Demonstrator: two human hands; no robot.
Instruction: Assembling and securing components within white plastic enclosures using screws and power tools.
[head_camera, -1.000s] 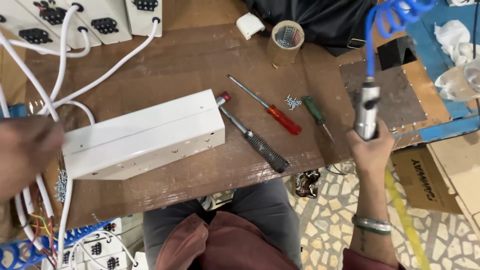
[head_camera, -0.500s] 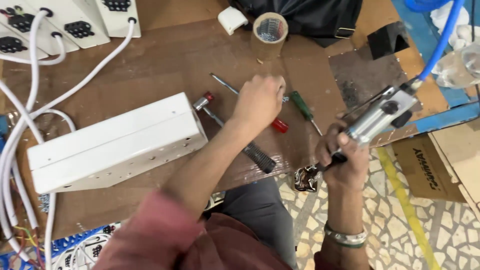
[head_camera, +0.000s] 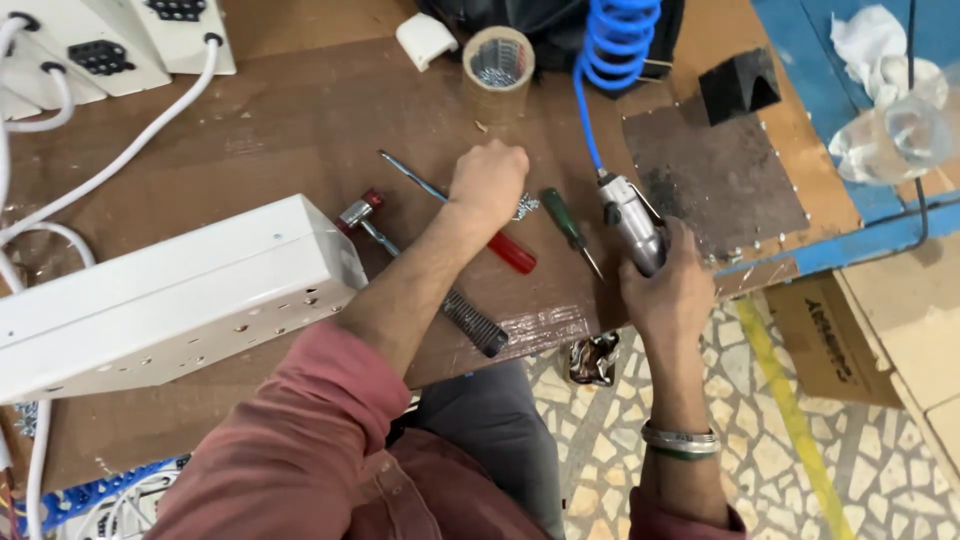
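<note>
The little pile of screws (head_camera: 524, 207) lies on the brown table (head_camera: 300, 130), between the red screwdriver (head_camera: 500, 245) and the green screwdriver (head_camera: 568, 226). The left hand (head_camera: 488, 183) is bunched over the pile, fingers pinched together. To do this well, I think it should pick just one screw, slowly. The right hand (head_camera: 672, 285) is wrapped tight around the air screwdriver (head_camera: 630, 220). The white box (head_camera: 170, 295) waits on the left.
</note>
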